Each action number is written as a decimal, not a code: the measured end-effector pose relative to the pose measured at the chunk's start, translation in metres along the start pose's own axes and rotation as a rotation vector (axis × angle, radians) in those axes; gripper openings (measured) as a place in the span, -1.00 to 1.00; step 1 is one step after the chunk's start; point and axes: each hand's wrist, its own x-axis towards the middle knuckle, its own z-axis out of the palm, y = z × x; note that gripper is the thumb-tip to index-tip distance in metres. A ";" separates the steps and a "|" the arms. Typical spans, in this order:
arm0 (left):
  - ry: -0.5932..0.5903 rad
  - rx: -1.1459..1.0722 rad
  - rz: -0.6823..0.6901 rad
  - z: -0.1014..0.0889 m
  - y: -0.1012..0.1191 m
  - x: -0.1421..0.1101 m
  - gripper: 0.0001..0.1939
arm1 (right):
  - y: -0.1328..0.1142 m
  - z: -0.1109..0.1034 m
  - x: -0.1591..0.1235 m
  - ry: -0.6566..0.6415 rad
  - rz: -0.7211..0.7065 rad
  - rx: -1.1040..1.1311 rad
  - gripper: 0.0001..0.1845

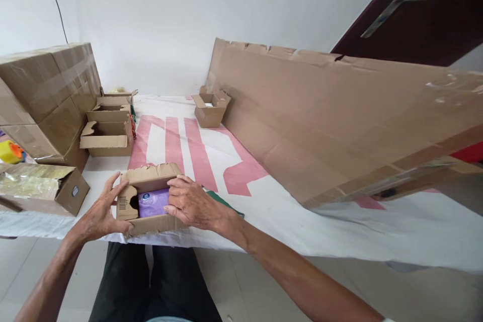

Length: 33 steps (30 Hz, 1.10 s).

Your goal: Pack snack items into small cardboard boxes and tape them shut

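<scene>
A small open cardboard box (147, 178) sits at the near edge of the table, flaps up, with a purple packet (153, 203) inside. My left hand (98, 214) rests against the box's left side, fingers spread along the flap. My right hand (192, 204) grips the right side, fingers curled over the rim and touching the purple packet.
Several empty small boxes (107, 136) stand at the left, another open box (210, 106) at the back. Large taped cartons (49, 95) stack on the far left. A big flat cardboard sheet (339, 115) leans on the right. A white and pink cloth (196, 156) covers the table.
</scene>
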 end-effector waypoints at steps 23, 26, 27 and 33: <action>0.035 -0.052 -0.010 0.013 0.017 0.001 0.01 | -0.019 -0.030 0.023 -0.391 0.386 -0.238 -0.70; 0.062 -0.075 0.009 0.018 0.016 -0.001 -0.02 | -0.020 -0.024 0.040 -0.484 0.423 -0.198 -0.66; 0.065 -0.082 0.007 0.020 0.015 -0.002 -0.02 | -0.019 -0.022 0.044 -0.497 0.421 -0.183 -0.65; 0.056 -0.139 -0.021 0.030 0.008 -0.008 0.11 | -0.010 -0.011 0.050 -0.546 0.453 -0.065 -0.59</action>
